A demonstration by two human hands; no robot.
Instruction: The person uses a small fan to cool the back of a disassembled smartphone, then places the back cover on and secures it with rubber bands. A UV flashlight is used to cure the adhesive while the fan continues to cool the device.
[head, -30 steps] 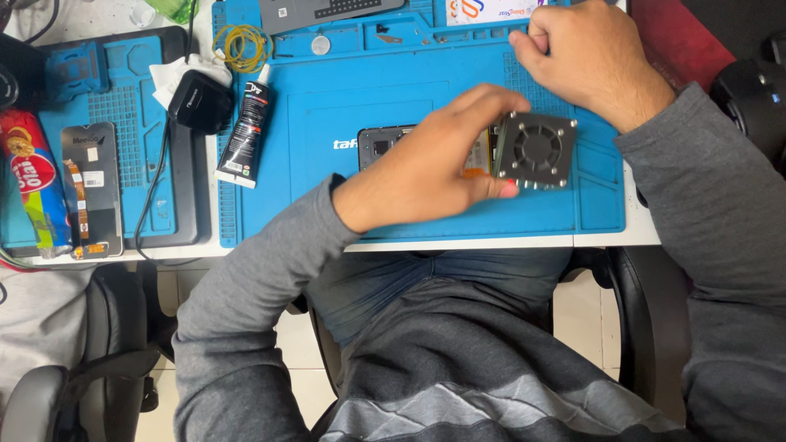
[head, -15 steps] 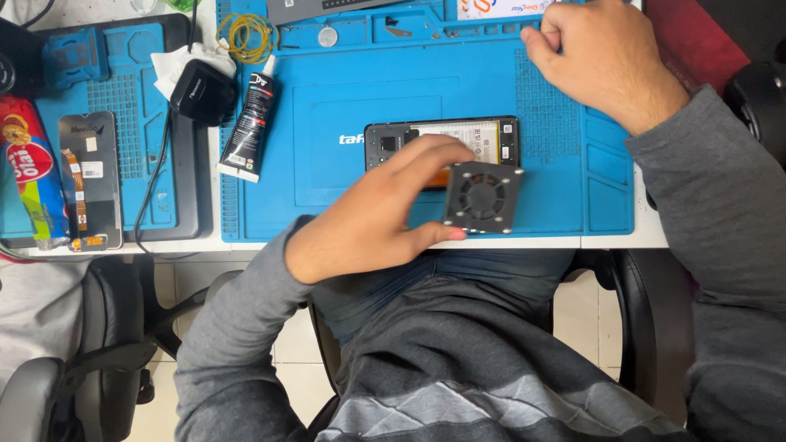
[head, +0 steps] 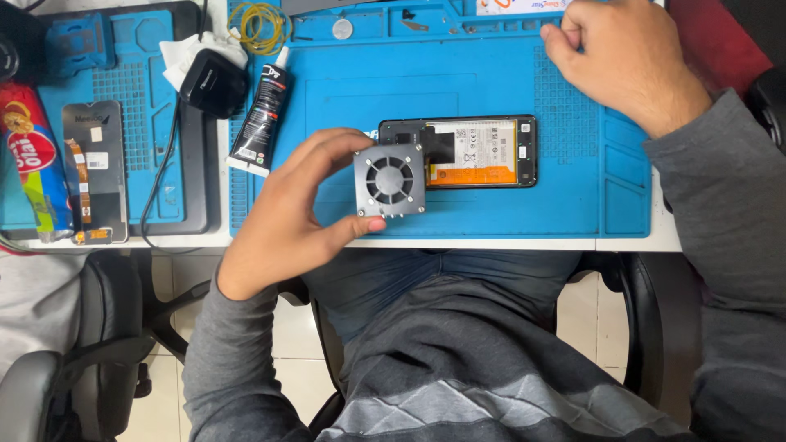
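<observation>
The fan (head: pixel 390 181) is being pinched at its edges by the left hand (head: pixel 299 209); it looks hard and light. The right hand (head: pixel 626 57) is being kept curled on the mat (head: pixel 491 82), holding nothing.

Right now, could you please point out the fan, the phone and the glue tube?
fan (head: pixel 390 181), head view, on its round grille.
phone (head: pixel 483 153), head view, on its exposed battery.
glue tube (head: pixel 260 119), head view, on its black body.

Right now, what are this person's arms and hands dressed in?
Both arms wear long grey sleeves reaching the wrists, the same grey as the top, which has lighter bands across the front. The left hand and right hand are bare: no gloves, rings or watch visible.
</observation>
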